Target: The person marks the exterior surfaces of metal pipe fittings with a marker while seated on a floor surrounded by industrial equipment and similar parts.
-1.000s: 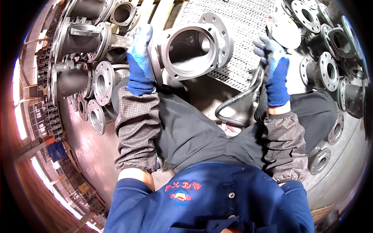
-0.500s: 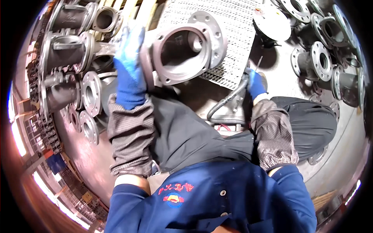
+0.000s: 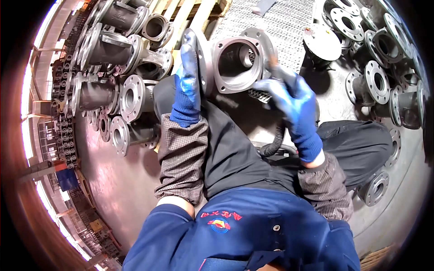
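A grey cast-metal valve body [image 3: 236, 88] with round flanges rests at the near end of a perforated metal plate [image 3: 291, 31], its wide squarish opening facing me. My left hand [image 3: 188, 83], in a blue glove, lies along the outside of its left flange [image 3: 206, 63] with fingers stretched upward; the thumb is mostly hidden. Closed around a dark hand-held tool [image 3: 285, 76], my gloved right hand [image 3: 298, 106] is at the right side of the casting. The tool's tip is smeared by motion near the right flange. A dark ribbed hose [image 3: 274, 145] hangs below that hand.
Several flanged castings crowd the left [image 3: 132, 97] and more stand at the right [image 3: 376, 81]. A wooden pallet [image 3: 209, 12] lies at the far left of the plate. Beyond my right hand is a round pale-topped stand [image 3: 322, 43]. My legs flank the work.
My right hand has risen from low beside the plate to the casting, bringing the tool up with it. My left hand stays against the left flange. The whole view has shifted.
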The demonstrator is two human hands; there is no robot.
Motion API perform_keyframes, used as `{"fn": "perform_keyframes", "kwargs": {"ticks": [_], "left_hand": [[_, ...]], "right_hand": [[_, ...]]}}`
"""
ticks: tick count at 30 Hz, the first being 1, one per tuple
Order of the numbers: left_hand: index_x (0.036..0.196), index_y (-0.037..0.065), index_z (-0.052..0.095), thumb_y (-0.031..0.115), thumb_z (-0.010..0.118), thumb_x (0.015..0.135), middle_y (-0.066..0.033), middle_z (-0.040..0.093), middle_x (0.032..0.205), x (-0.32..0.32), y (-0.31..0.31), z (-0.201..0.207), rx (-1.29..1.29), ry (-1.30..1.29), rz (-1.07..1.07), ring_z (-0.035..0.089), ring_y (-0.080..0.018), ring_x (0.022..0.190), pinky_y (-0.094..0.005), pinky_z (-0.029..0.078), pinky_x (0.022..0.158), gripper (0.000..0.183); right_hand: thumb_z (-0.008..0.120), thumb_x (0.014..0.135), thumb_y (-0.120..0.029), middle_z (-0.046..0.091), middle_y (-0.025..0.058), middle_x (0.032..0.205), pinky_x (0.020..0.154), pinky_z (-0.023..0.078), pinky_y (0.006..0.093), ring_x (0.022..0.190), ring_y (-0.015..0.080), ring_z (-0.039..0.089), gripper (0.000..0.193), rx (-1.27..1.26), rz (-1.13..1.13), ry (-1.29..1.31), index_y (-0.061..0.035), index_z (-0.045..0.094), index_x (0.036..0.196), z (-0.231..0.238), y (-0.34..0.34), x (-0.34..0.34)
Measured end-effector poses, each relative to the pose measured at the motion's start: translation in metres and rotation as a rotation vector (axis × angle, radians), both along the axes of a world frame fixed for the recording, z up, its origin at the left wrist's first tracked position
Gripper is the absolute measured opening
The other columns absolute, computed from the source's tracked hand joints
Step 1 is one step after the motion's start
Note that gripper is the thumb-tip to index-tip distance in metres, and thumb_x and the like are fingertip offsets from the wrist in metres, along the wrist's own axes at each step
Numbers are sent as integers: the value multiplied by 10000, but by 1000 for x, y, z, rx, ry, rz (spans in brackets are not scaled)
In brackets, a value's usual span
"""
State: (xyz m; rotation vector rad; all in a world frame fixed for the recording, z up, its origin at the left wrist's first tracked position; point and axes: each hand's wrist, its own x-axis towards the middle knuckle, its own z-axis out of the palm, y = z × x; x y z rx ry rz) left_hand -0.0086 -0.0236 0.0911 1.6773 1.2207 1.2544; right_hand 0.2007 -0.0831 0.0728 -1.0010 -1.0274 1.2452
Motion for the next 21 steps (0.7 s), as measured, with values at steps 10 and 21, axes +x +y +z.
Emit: {"fn": "perform_keyframes", "kwargs": {"ticks": [10, 21], "left_hand": [[1400, 13, 383, 55, 422, 943, -164, 524, 1304, -18, 4, -12, 468, 438, 1, 549, -256, 1164, -310, 424, 991, 460], [1415, -33, 328, 253, 296, 1026, -190, 414, 1400, 6, -4, 8, -167, -330, -156, 417, -239, 1283, -354, 320, 1092, 484]], "right_hand": [[711, 744, -442, 682, 176, 899, 703, 533, 374, 778, 327, 673, 446, -25, 398, -526, -49, 691, 954, 19, 33, -60], [544, 923, -380, 690, 106, 749, 568, 530, 301, 644, 201, 672, 343, -329, 886, 857, -83, 712, 901, -7, 38, -62]]}}
